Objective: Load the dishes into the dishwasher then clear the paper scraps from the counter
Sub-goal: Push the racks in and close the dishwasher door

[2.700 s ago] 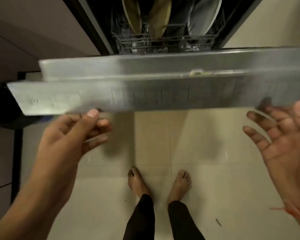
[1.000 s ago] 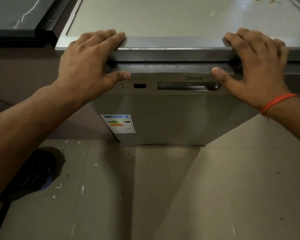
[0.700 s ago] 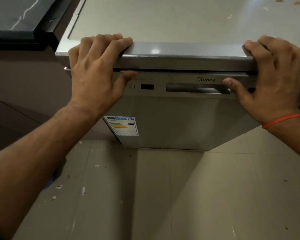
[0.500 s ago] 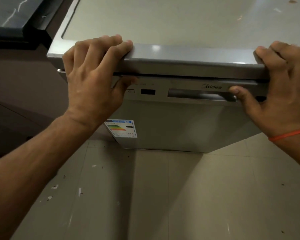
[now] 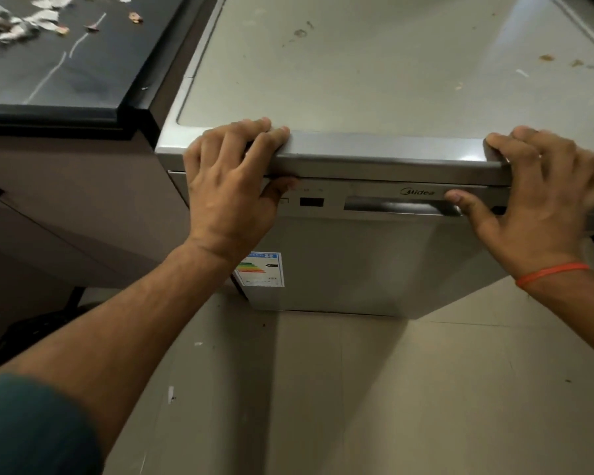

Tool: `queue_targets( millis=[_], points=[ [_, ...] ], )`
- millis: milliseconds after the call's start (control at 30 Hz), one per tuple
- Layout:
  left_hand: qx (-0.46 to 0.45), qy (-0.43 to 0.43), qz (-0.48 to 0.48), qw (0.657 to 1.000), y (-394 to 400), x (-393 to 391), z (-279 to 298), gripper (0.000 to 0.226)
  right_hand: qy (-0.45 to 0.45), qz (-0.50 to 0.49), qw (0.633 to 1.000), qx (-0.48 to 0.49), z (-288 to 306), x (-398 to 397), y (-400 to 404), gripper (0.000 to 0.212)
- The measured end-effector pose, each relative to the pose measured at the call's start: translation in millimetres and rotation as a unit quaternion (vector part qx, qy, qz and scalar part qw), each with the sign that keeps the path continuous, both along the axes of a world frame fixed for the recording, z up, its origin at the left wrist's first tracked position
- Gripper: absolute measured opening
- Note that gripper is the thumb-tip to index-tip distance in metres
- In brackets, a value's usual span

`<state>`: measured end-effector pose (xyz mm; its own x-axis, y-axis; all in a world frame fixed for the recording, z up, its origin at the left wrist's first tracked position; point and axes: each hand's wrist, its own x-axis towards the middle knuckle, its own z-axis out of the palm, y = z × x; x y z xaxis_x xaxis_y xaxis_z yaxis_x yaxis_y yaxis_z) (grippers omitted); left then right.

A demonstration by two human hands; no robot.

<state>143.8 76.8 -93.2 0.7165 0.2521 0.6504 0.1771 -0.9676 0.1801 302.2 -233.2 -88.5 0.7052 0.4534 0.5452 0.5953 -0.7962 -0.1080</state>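
Both hands are clamped on the front top edge of the dishwasher (image 5: 374, 262). Its fingers curled over the top lip, the left hand (image 5: 232, 186) is set near the left corner, while the thumb is pressed against the control strip below. The right hand (image 5: 542, 197) is placed likewise near the right corner: its fingers are hooked over the lip and its thumb is laid on the door just beside the recessed handle (image 5: 402, 205). An orange band (image 5: 551, 273) is worn on the right wrist, and a dark green sleeve (image 5: 28, 426) is seen at the lower left.

Nearest the camera, a tiled floor (image 5: 391, 406) is shown, dotted with a few pale flecks. Beyond it the dishwasher's door is seen upright and closed against the body, with an energy label (image 5: 262, 269) stuck at its lower left and a small dark display (image 5: 311, 202) set into the control strip. The grey top panel (image 5: 391, 63) is marked by a few brown spots.

To the left, just beside the dishwasher, a dark counter (image 5: 66, 73) is seen. Paper scraps (image 5: 18, 18) are scattered over its far left part, well apart from both hands. No dishes can be made out.
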Motion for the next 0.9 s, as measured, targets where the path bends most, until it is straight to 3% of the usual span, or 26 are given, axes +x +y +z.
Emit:
queue_targets(
  millis=[300, 467, 533, 733, 900],
  points=[
    [-0.020, 0.063, 0.006, 0.998, -10.2, -6.8, 14.2, 0.054, 0.010, -0.050, 0.996, -0.067, 21.3, -23.9, 16.3, 0.062],
    [-0.021, 0.188, -0.006, 0.982, -16.3, -17.8, 31.9, 0.077, 0.121, -0.098, 0.963, -0.219, 40.9, -36.7, 25.4, 0.109],
    [-0.029, 0.247, -0.012, 0.968, -17.6, -20.1, 41.2, 0.088, 0.169, -0.095, 0.949, -0.249, 55.2, -38.3, 24.7, 0.116],
    [-0.025, 0.404, -0.028, 0.914, -12.4, -15.8, 82.1, 0.109, 0.301, -0.058, 0.913, -0.270, 111.2, -28.5, 25.9, 0.102],
    [-0.069, 0.471, -0.045, 0.878, -9.6, 1.9, 125.0, 0.088, 0.378, -0.051, 0.887, -0.259, 136.4, -19.6, 32.3, 0.093]
  ],
)
